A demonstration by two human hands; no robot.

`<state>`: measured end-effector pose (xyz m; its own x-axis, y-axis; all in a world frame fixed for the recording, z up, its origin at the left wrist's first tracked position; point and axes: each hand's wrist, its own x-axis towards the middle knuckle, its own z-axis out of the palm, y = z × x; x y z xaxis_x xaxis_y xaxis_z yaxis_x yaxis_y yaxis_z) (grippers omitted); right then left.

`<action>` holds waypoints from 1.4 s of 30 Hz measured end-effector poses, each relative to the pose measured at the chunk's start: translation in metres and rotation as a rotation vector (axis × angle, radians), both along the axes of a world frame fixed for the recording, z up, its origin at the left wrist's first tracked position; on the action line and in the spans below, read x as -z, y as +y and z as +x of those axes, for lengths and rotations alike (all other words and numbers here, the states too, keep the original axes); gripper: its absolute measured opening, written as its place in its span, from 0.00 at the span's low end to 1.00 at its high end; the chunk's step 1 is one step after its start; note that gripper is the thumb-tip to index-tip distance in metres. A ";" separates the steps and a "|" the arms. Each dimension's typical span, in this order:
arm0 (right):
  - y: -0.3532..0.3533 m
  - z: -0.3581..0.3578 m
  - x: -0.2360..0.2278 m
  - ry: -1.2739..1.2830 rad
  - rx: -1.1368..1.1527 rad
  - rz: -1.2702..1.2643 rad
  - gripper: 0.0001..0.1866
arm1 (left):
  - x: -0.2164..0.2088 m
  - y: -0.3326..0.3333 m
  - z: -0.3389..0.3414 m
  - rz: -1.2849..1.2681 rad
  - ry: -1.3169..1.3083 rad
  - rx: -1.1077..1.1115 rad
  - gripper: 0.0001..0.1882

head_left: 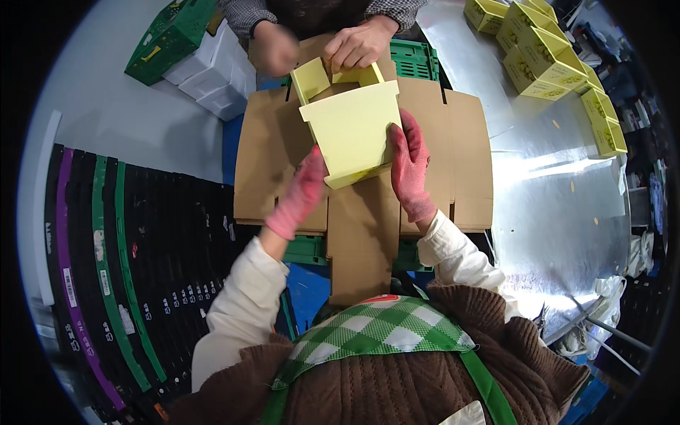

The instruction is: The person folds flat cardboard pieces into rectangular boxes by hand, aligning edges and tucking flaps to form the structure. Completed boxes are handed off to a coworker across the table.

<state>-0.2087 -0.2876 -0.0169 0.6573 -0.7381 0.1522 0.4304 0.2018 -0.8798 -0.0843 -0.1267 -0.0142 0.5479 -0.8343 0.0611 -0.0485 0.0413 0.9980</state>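
Observation:
A pale yellow cardboard box (352, 126), partly folded with its inside showing, is held tilted in front of me. My right hand (411, 163), in a pink glove, grips its right side, thumb on the near panel. At its lower left edge is my left hand (303, 190), also pink-gloved and slightly blurred, its fingers closed against the card. Across from me, a co-worker's hand (354, 48) touches a yellow panel at the far side; whether that belongs to the same box I cannot tell. The co-worker's other hand (275, 48) is smeared by motion.
Flattened brown cardboard (273, 159) lies beneath, over green crates (414, 60). A metal table (559, 205) on the right carries several yellow boxes (542, 57). On the left are stacked black, green and purple crates (156, 269); white boxes (219, 74) and another green crate (173, 39) stand behind.

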 end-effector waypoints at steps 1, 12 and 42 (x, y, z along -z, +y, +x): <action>0.003 -0.001 -0.004 0.063 0.085 -0.070 0.31 | -0.013 -0.009 -0.026 0.126 -0.213 -0.110 0.32; -0.068 -0.017 -0.052 0.429 -0.373 -1.815 0.47 | -0.017 -0.028 -0.050 0.334 -1.104 -0.453 0.22; -0.022 -0.061 0.027 0.526 -0.322 -0.738 0.56 | -0.049 -0.104 -0.013 1.041 0.500 1.105 0.25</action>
